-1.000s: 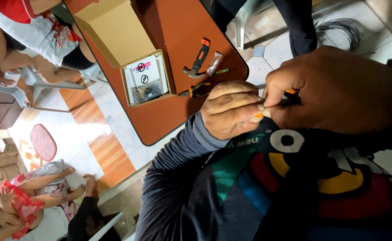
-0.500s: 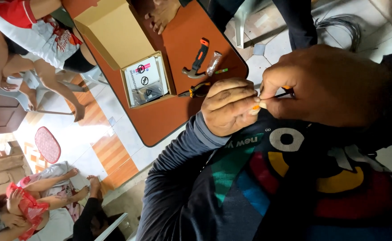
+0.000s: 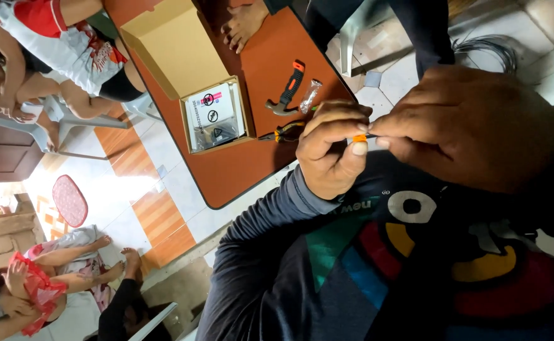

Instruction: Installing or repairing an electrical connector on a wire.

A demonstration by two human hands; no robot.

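In the head view, a small orange piece (image 3: 359,137) is seen pinched between the two hands, held up close in front of the dark printed shirt (image 3: 416,252) and above the edge of the orange-brown table (image 3: 258,82). The left hand (image 3: 330,148) is curled, its thumb and forefinger closed on the near end of the piece; the right hand (image 3: 472,126) is likewise closed, its fingertips pressed on the other end, so that only a short stretch of orange is left showing between them. Whether it is a wire end, a cap or a tool tip cannot be told. It is judged to be very light and thin, easily dropped or bent, so a fingertip pinch close to each end, as is shown, seems the fitting hold; a whole-hand grasp would hide it altogether. On the table one open cardboard box (image 3: 188,76) with a printed sheet inside is counted, one hammer (image 3: 286,88) with a black and orange handle, one pair of pliers (image 3: 283,133) just beside the left hand, and one small clear packet (image 3: 310,95). A coil of dark cable (image 3: 485,50) lies on the tiled floor. Other people are seated at the left edge, well apart from the hands, and a bare foot (image 3: 245,22) rests at the table's far side.
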